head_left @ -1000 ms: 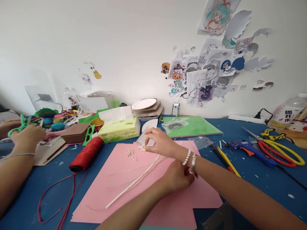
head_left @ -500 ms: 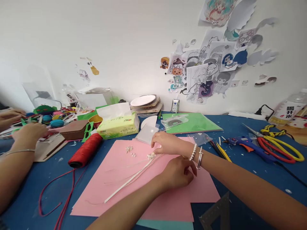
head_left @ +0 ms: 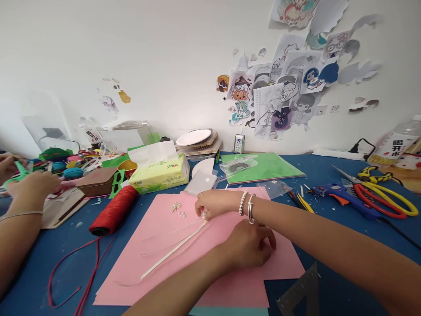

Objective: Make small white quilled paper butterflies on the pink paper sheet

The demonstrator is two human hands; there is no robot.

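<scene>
Blue table bears pink paper, likely as protection, where right hand pinches a white strip, apparently steadying it; left hand curled, grip not discernible.

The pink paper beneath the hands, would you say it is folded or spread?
Spread: the pink paper lies flat, with no fold showing.

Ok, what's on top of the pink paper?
A white strip, thin pale strands, a small ornament and a few beads. The right hand partly covers a small pale piece at the strip's far end; whatever lies beneath the left hand can't be seen.
</scene>
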